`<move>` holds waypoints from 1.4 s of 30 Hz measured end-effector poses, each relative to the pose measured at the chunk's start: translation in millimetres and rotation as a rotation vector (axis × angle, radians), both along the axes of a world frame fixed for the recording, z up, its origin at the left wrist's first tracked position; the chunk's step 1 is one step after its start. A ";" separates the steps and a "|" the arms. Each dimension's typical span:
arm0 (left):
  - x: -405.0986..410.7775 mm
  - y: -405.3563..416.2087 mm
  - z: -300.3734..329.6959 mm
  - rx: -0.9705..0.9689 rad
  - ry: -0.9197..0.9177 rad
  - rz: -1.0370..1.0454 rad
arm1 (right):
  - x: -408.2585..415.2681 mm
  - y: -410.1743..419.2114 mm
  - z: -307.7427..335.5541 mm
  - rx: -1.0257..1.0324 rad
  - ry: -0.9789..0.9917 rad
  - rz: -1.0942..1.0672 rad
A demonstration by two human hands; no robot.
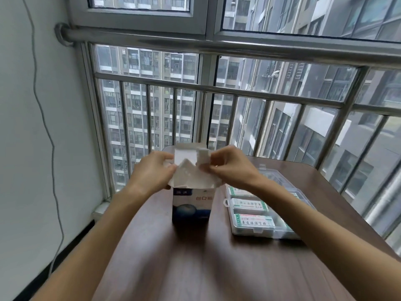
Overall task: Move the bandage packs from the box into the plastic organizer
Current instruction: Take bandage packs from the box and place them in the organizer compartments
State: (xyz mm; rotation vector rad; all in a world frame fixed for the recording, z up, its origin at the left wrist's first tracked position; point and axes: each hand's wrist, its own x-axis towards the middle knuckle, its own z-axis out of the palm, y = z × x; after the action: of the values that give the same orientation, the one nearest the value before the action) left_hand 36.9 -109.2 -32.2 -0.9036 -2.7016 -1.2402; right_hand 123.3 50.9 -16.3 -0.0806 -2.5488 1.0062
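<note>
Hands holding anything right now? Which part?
Both hold the box by its opened top flaps: the left hand pinches the left flap, the right hand the right one. The box stands upright on the table.

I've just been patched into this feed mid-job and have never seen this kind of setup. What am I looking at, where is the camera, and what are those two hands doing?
There is no machine here: a person works with two bare hands, and the single picture comes from a camera worn on their head, looking forward and down. A brown wooden table stands by a barred window. On it stands a blue and white box, upright, its white top flaps open. The left hand and the right hand each pinch the white flaps at the top of the box. To the right of the box lies a clear plastic organizer with green and white bandage packs already in it. Whether its lid is open I cannot tell.
</note>
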 end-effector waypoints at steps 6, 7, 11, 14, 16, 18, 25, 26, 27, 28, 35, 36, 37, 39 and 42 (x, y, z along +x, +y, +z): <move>-10.6 -3.8 0.3 -0.230 0.022 0.119 | -10.1 2.8 -0.6 -0.254 -0.049 -0.049; -10.5 -5.2 -1.6 -0.259 0.045 0.143 | -10.7 3.3 -1.1 -0.302 -0.047 -0.052; -10.8 -5.4 -9.3 -0.305 0.068 0.173 | -10.4 4.5 0.4 -0.438 -0.054 -0.058; -6.7 -3.0 -6.6 -0.196 0.152 0.222 | -8.9 4.2 3.1 -0.506 -0.033 -0.079; 1.8 -3.6 -0.1 -0.010 0.252 0.260 | -7.4 4.6 6.2 -0.566 0.018 -0.092; 14.8 -6.9 7.0 0.231 0.287 0.244 | -1.3 6.7 10.8 -0.618 0.094 -0.086; 53.5 13.4 21.1 0.382 -0.844 -0.316 | 48.6 21.2 10.6 -0.306 0.388 0.079; 56.3 21.0 19.6 0.436 -0.945 -0.368 | 53.6 24.7 9.0 -0.155 0.415 0.064; 59.2 28.4 17.7 0.490 -1.020 -0.426 | 58.3 29.3 6.1 -0.006 0.428 0.037; 63.0 36.9 16.1 0.526 -1.068 -0.487 | 64.3 35.7 1.9 0.130 0.421 0.004; 82.7 82.5 6.7 0.672 -1.346 -0.533 | 107.1 59.6 -18.2 0.551 0.298 -0.068; 86.8 89.0 4.4 0.639 -1.343 -0.513 | 112.3 62.1 -19.3 0.576 0.260 -0.066; 90.3 94.1 2.0 0.617 -1.333 -0.496 | 116.4 64.4 -20.8 0.574 0.219 -0.060; 95.7 103.7 -2.7 0.601 -1.316 -0.471 | 123.8 68.7 -24.3 0.454 0.140 -0.041; 102.2 112.0 -10.3 0.616 -1.313 -0.504 | 130.3 75.3 -26.9 0.050 0.070 -0.026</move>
State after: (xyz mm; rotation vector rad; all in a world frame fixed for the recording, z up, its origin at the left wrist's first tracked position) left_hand 139.1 2.8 -42.5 -0.8139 -2.2546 -3.4742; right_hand 253.6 126.2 -43.2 -0.0635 -2.5014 0.9194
